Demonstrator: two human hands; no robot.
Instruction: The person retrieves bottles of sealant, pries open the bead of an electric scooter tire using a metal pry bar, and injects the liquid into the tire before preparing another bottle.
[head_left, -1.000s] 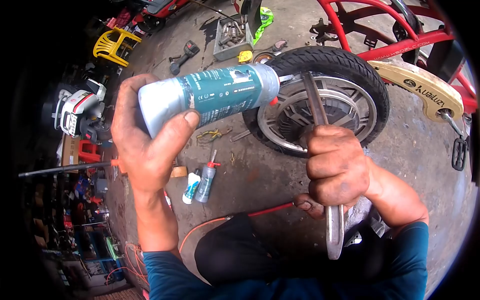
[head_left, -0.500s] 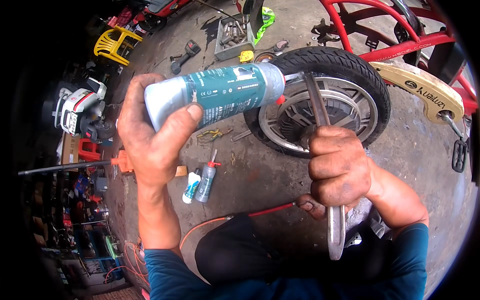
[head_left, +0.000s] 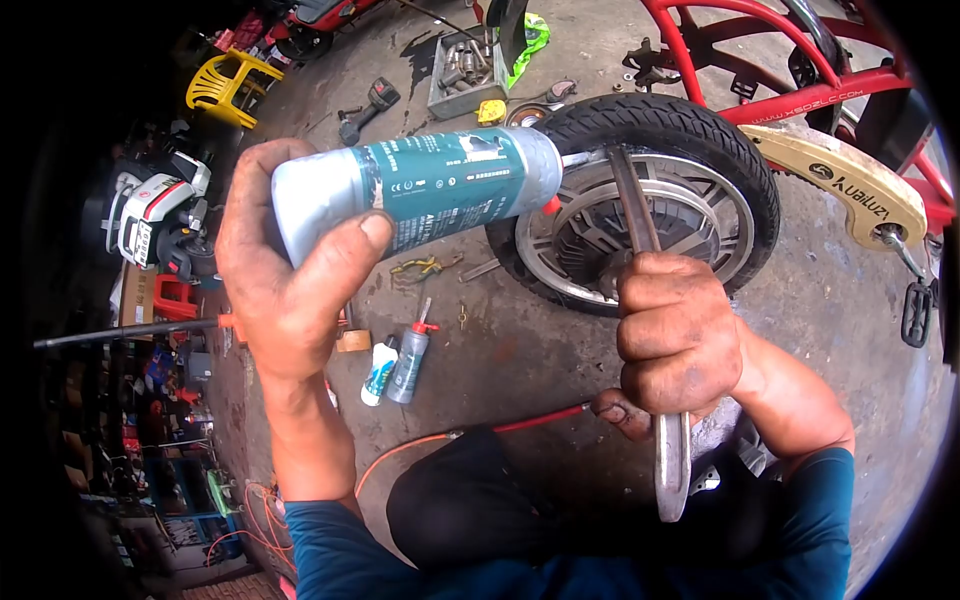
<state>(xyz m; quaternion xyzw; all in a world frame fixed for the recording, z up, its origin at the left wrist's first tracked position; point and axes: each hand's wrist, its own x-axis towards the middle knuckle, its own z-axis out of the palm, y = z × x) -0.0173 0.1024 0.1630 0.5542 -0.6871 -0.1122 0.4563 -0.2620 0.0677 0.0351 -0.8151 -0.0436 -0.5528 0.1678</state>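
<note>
My left hand [head_left: 290, 270] is closed around a grey squeeze bottle [head_left: 450, 190] with a teal label. The bottle is tilted, its nozzle pointing right at the rim edge of a wheel [head_left: 640, 220] with a black tyre [head_left: 735, 150]. My right hand [head_left: 675, 335] grips a long metal tyre lever [head_left: 636, 200], whose far end sits at the gap between tyre and rim. Around the nozzle tip, the exact contact is too small to tell. Part of the wheel's lower edge is hidden behind my right fist.
A red bike frame [head_left: 850, 85] with a tan chain cover [head_left: 825, 175] stands on the right. Floor items include a metal toolbox [head_left: 440, 90], a cordless drill [head_left: 372, 108], pliers [head_left: 425, 266], a second bottle [head_left: 408, 365], a white tube [head_left: 380, 372] and a red hose [head_left: 540, 418].
My left hand and the bottle have shifted slightly left, so more of the nozzle shows. My right hand and the tyre lever have stayed in place.
</note>
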